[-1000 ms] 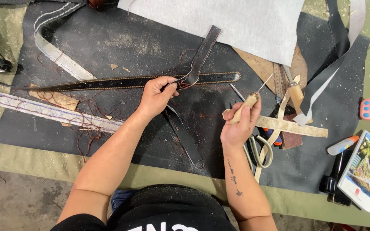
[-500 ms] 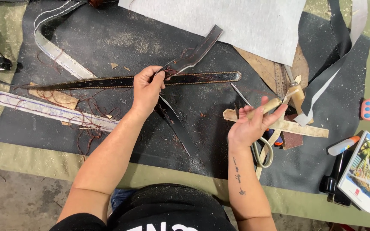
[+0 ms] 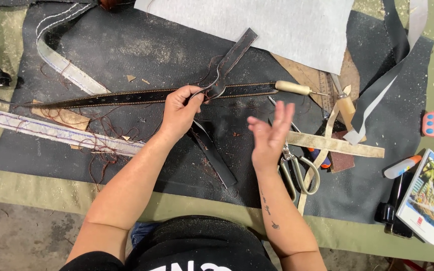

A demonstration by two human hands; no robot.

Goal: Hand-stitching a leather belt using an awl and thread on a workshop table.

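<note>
Your left hand (image 3: 179, 111) pinches the short strap (image 3: 216, 108) where it crosses the belt (image 3: 141, 96), fingers closed on the leather, so the crossing stays pinned against the mat (image 3: 126, 50). The belt lies flat along the middle of the mat, running from the left edge toward the centre; the strap slants over it, one end pointing to the far edge, the other toward you.

Your right hand (image 3: 268, 134) hovers open just right of the crossing, fingers spread and holding nothing. It is blurred, so you cannot tell more of its pose.

The awl (image 3: 297, 89) lies at the belt's right end, its wooden handle toward the belt, close enough to pick up. The scissors (image 3: 297, 168) rest under your right wrist, near the mat's near edge. Loose red thread (image 3: 101, 145) trails over the pale strip (image 3: 51, 130) at the left side. A glue stick (image 3: 402, 166) and a booklet (image 3: 425, 198) sit off the mat's right corner.
</note>
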